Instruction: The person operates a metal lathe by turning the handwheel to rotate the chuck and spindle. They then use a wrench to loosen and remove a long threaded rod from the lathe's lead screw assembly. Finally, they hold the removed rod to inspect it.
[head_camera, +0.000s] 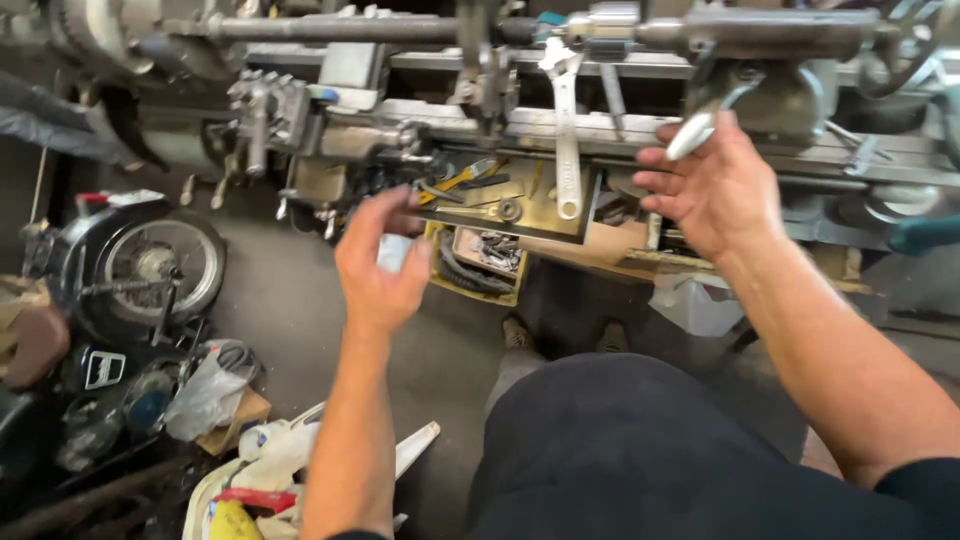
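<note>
I stand at the lathe (600, 130), looking down over its bed. My right hand (715, 190) is raised in front of the bed with the fingers loosely spread and half curled; a pale metal lever handle (692, 135) of the lathe lies across my fingertips, touched rather than gripped, as far as I can tell. My left hand (380, 265) hangs lower, just below the lathe's front edge, fingers bent in a loose cup. Something pale shows behind its palm, but I cannot tell whether I am holding it.

Between my two hands an adjustable wrench (566, 130) hangs upright against the lathe, its jaw end up near the bed rail and its handle end reaching down over a dark tray (545, 225) under the bed. In that tray, beside the wrench's lower end, lie pliers with yellow grips (462, 178) and a ring spanner (490, 210). Below the tray sits a yellow box (478, 262) of dark parts. On the floor well left of the lathe lies a motorcycle wheel (155, 265), and my shoes (560, 335) show on the floor just beneath the box.
</note>
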